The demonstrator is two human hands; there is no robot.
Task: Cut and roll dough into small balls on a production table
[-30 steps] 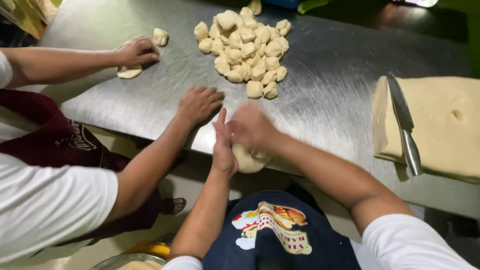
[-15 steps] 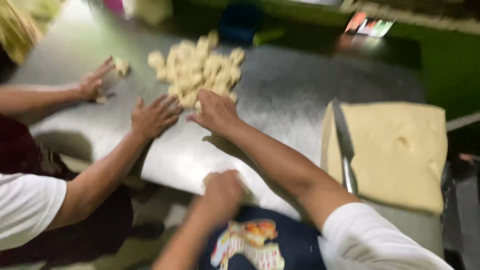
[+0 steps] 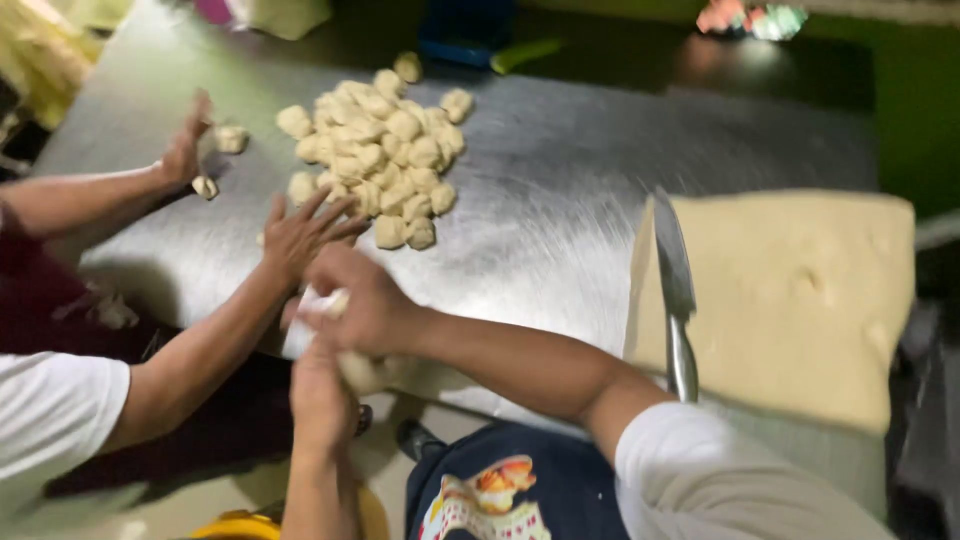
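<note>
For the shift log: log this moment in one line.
hands: left hand and right hand press dough piece | table: dough pile | knife on dough slab

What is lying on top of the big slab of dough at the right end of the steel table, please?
A long knife lies along the left edge of the dough slab, blade pointing away, handle toward the person. The slab covers the steel table beneath it, so nothing under it shows.

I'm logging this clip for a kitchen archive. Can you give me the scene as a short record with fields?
Surface: steel table
Left hand: under a dough piece, at the table edge
Right hand: over the same piece
Pile: cut dough lumps, far left
Slab: flat dough sheet, right
Knife: lying on the slab's left edge
Co-worker's hands: on the table, left
</note>
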